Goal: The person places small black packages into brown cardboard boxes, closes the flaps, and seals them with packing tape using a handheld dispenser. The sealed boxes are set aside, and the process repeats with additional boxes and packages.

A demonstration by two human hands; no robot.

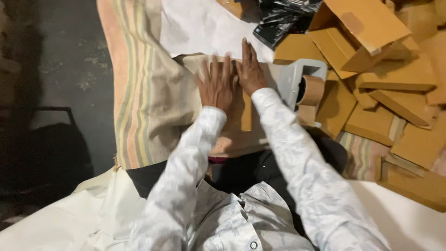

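Your left hand and right hand lie flat and open, side by side, pressing on the cardboard parcel that rests in your lap over the striped cloth. Neither grasps anything; the left is blurred. A strip of brown tape runs down the parcel. Just right of it stands a grey tape dispenser, with flat cardboard boxes piled beyond.

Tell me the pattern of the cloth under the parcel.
Cloth: pale, faded lengthwise stripes, seen in the head view.
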